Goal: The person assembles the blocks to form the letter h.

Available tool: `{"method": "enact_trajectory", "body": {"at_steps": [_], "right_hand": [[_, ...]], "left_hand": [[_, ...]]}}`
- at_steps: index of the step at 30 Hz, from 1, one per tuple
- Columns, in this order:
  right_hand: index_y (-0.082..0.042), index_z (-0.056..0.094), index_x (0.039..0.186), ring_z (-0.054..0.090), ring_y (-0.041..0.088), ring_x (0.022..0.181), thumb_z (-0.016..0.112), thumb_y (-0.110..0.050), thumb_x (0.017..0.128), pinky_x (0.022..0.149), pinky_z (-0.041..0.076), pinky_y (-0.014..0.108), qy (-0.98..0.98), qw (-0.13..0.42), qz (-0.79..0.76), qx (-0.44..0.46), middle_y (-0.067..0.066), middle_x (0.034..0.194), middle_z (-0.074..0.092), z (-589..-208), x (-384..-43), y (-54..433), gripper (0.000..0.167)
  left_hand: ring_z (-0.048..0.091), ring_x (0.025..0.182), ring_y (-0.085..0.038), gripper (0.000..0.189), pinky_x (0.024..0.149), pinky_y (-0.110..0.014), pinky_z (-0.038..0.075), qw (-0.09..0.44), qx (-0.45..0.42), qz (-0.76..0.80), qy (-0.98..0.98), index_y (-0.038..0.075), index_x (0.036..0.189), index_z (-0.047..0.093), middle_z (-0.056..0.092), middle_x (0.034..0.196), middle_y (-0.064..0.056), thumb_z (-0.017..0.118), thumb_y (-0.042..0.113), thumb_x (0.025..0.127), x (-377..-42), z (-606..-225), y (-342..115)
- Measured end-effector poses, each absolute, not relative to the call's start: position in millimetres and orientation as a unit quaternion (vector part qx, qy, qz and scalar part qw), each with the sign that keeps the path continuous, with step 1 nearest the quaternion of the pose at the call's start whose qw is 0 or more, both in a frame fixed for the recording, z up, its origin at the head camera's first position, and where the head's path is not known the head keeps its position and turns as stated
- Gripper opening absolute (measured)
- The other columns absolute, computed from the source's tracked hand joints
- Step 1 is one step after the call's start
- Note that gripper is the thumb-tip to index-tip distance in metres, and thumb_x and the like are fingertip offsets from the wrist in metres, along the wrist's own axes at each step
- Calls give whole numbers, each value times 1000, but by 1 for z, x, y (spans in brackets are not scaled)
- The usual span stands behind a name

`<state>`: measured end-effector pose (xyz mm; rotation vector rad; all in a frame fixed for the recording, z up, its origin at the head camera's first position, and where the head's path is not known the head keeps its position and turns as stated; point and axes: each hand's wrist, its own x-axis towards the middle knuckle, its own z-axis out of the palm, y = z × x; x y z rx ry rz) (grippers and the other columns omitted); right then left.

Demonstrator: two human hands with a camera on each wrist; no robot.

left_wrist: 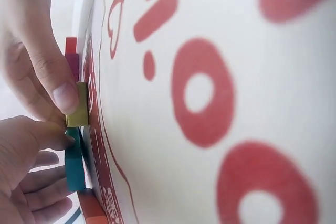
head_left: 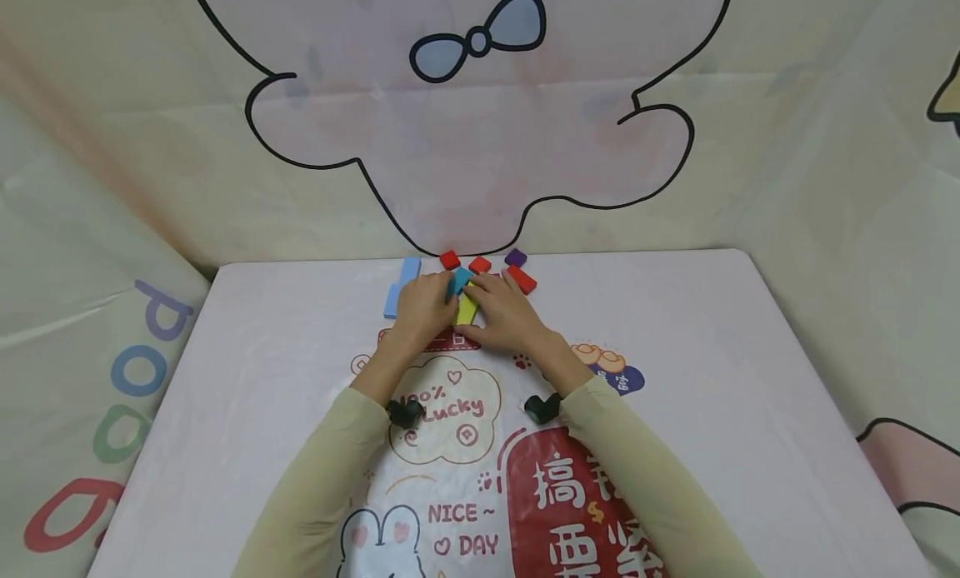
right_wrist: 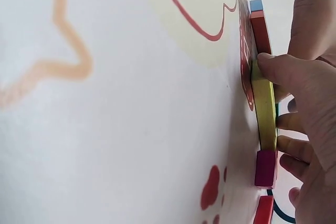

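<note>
The left hand [head_left: 424, 307] pinches a teal block [left_wrist: 74, 163] between thumb and fingers. The right hand [head_left: 506, 311] holds a yellow block [right_wrist: 265, 108] between thumb and fingers, a magenta block [right_wrist: 265, 169] near its fingertips.

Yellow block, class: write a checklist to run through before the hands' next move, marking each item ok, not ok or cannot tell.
1. Right hand gripping the yellow block: ok, thumb at its near end.
2. Left hand gripping the teal block: ok.
3. Yellow and teal blocks touching: cannot tell, fingers cover where they meet.
4. Hands well apart: not ok, they are close together.
5. Purple block clear of both hands: ok, it lies beyond them.
</note>
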<state>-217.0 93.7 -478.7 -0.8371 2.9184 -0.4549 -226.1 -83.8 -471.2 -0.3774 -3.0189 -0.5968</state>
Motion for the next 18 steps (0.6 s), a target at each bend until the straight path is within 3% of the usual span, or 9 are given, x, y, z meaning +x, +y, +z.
{"method": "enact_trajectory", "body": {"at_steps": [8, 14, 18], "right_hand": [[-9, 54, 155, 39, 32, 157, 73, -53, 95, 137, 14, 57, 951, 31, -146, -269, 13, 163, 49, -481, -217, 95, 77], [-9, 54, 154, 39, 31, 158, 74, -53, 95, 138, 12, 53, 953, 42, -145, -264, 11, 163, 49, -479, -216, 96, 77], [-11, 53, 156, 38, 30, 158, 72, -56, 95, 138, 13, 50, 953, 50, -134, -266, 10, 163, 48, -478, -216, 96, 78]], "left_hand": [[71, 84, -29, 26, 78, -43, 63, 58, -122, -193, -972, 2, 121, 71, 78, 99, -15, 70, 16, 99, -209, -468, -84], [67, 79, -28, 27, 72, -44, 60, 48, -88, -202, -974, -2, 117, 73, 76, 93, -15, 72, 16, 96, -186, -463, -92], [67, 83, -26, 38, 78, -44, 62, 25, -61, -221, -973, -1, 127, 72, 78, 105, -17, 75, 17, 94, -164, -460, -100]]}}
